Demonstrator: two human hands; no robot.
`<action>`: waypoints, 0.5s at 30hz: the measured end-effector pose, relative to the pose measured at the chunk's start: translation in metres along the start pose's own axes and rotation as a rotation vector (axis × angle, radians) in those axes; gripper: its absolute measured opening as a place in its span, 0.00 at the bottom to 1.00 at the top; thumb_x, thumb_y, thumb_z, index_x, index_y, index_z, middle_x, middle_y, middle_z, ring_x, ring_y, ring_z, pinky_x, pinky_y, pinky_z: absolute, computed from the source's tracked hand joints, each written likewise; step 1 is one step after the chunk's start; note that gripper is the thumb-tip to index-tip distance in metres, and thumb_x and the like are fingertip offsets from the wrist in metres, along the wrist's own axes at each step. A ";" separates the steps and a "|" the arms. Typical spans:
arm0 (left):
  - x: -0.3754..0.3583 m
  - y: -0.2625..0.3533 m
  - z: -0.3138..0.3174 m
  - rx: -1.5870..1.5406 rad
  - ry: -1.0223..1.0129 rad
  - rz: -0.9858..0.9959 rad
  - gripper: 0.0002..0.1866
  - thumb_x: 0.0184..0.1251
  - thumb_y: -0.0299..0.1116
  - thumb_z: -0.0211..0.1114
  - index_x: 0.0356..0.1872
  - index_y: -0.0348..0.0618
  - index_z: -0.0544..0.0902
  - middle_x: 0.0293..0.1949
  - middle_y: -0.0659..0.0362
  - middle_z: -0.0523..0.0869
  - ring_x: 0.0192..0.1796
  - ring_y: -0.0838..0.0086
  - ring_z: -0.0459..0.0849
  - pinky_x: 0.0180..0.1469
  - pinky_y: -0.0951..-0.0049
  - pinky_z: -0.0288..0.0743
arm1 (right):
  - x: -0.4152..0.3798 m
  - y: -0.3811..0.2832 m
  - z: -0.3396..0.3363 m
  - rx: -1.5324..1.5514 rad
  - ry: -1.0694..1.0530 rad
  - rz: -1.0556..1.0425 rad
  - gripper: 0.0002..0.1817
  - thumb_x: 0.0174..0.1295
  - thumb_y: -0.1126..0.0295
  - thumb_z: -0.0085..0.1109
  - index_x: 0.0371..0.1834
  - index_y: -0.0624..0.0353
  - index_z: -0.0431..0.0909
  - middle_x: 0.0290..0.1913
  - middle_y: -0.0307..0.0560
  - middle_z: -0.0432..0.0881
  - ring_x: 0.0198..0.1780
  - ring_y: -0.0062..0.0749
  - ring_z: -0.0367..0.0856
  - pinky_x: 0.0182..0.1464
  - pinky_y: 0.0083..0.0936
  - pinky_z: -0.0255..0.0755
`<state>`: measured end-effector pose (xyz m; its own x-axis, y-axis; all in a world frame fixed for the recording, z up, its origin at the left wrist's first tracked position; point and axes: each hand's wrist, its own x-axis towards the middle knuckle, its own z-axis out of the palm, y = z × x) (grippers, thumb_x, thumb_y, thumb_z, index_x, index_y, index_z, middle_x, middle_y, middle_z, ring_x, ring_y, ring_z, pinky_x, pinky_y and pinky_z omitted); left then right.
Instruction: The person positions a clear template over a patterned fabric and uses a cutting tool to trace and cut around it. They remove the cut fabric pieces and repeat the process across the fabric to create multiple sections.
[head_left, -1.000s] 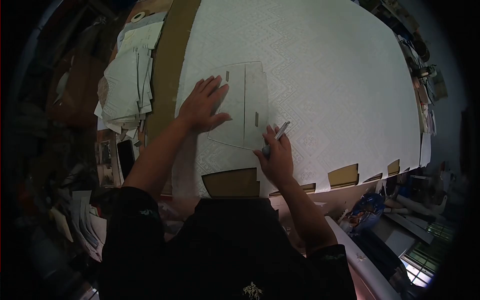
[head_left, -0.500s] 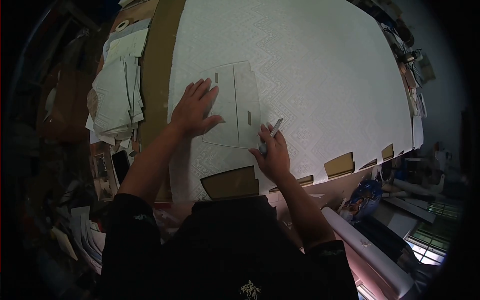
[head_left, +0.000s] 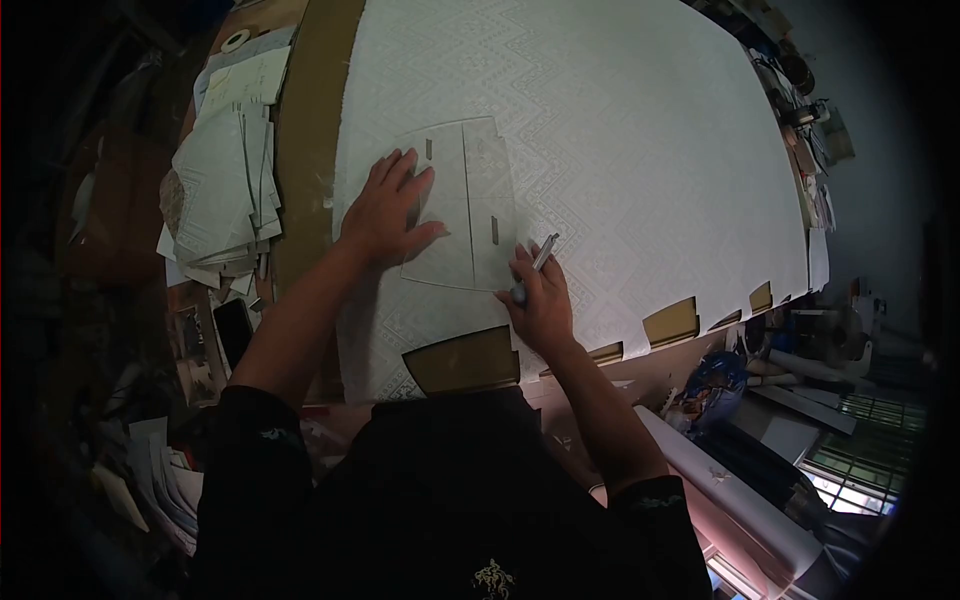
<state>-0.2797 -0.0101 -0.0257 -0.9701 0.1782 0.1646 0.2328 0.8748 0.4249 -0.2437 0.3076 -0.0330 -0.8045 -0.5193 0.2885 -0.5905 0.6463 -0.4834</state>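
White patterned fabric (head_left: 640, 150) is spread over the table. On it lies a translucent template (head_left: 450, 220) with a long slit and two small dark slots. My left hand (head_left: 385, 215) rests flat on the template's left part, fingers spread. Closed round a silver pen-like tool (head_left: 545, 252), my right hand (head_left: 543, 300) is at the template's lower right corner. The tool's upper end points away from me; its lower end is hidden by the fingers. Below the template, a cut-out (head_left: 460, 362) in the fabric shows the brown surface.
Stacked paper pieces (head_left: 215, 190) and a roll of tape (head_left: 236, 40) lie at the left, with a dark phone (head_left: 233, 330) below. More cut-outs (head_left: 670, 322) line the fabric's near edge. Fabric rolls (head_left: 730, 490) stand at the lower right; assorted items line the far right edge.
The whole view has shifted slightly. My left hand stays flat on the template, and my right hand keeps hold of the tool near the same corner.
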 end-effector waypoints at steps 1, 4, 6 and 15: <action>0.000 0.000 -0.001 -0.001 0.002 -0.001 0.47 0.63 0.62 0.73 0.77 0.42 0.73 0.84 0.43 0.61 0.86 0.45 0.54 0.85 0.49 0.53 | 0.000 0.000 0.000 0.001 -0.002 -0.003 0.29 0.56 0.68 0.80 0.59 0.57 0.75 0.72 0.56 0.80 0.75 0.63 0.73 0.77 0.55 0.66; 0.001 -0.002 0.001 0.000 0.000 0.000 0.48 0.63 0.63 0.73 0.78 0.43 0.73 0.84 0.43 0.61 0.85 0.44 0.54 0.85 0.49 0.53 | 0.000 -0.001 -0.001 -0.006 -0.009 0.003 0.27 0.60 0.65 0.78 0.60 0.56 0.76 0.71 0.55 0.81 0.76 0.59 0.73 0.80 0.55 0.61; -0.001 -0.004 0.003 0.002 -0.005 0.001 0.48 0.63 0.63 0.73 0.78 0.43 0.73 0.84 0.43 0.60 0.85 0.44 0.54 0.85 0.49 0.53 | -0.002 0.000 0.001 0.004 -0.010 0.006 0.27 0.60 0.65 0.78 0.60 0.56 0.76 0.71 0.55 0.81 0.76 0.58 0.73 0.80 0.55 0.61; 0.003 -0.003 -0.010 0.066 -0.059 0.056 0.49 0.63 0.66 0.72 0.78 0.44 0.72 0.83 0.43 0.60 0.85 0.44 0.55 0.85 0.49 0.52 | -0.001 -0.005 0.002 0.051 0.018 0.042 0.32 0.56 0.67 0.81 0.62 0.56 0.74 0.72 0.57 0.80 0.76 0.63 0.72 0.79 0.57 0.63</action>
<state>-0.2826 -0.0166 -0.0174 -0.9586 0.2521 0.1323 0.2833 0.8902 0.3567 -0.2398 0.3038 -0.0327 -0.8296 -0.4822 0.2816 -0.5527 0.6373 -0.5370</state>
